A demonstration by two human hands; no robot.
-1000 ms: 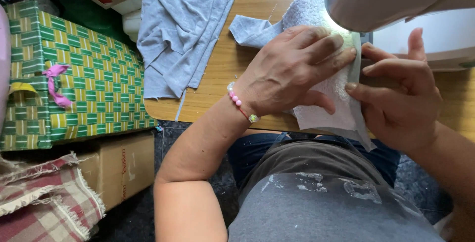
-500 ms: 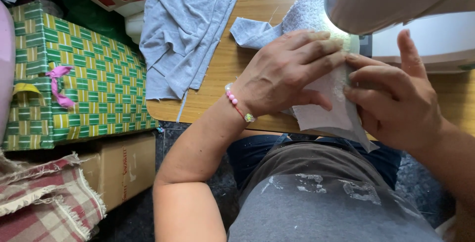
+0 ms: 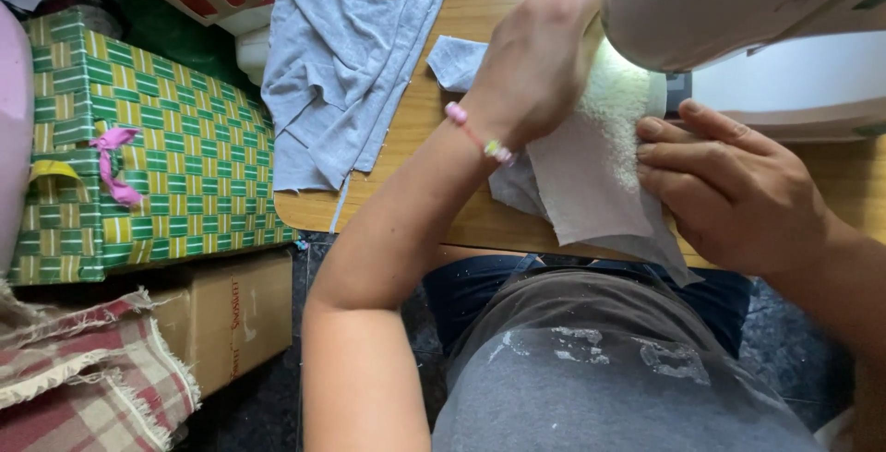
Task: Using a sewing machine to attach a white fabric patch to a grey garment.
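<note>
A pale grey-white piece of fabric (image 3: pixel 591 184) lies on the wooden table (image 3: pixel 480 9) under a white sewing machine (image 3: pixel 738 9), lit by the machine's lamp. My left hand (image 3: pixel 535 64), with a pink bead bracelet on the wrist, presses the fabric beside the machine head, its fingertips hidden under the machine. My right hand (image 3: pixel 729 184) lies flat with fingers together on the fabric's right edge, next to the machine's base.
A larger grey cloth (image 3: pixel 341 55) drapes over the table's left edge. A green and yellow woven basket (image 3: pixel 157 156) stands at the left, above a cardboard box (image 3: pixel 231 313) and a plaid cloth (image 3: pixel 74 378). My lap sits below the table edge.
My left hand has slid up and forward toward the machine head, its fingers now tucked under it. My right hand has flattened onto the fabric's edge.
</note>
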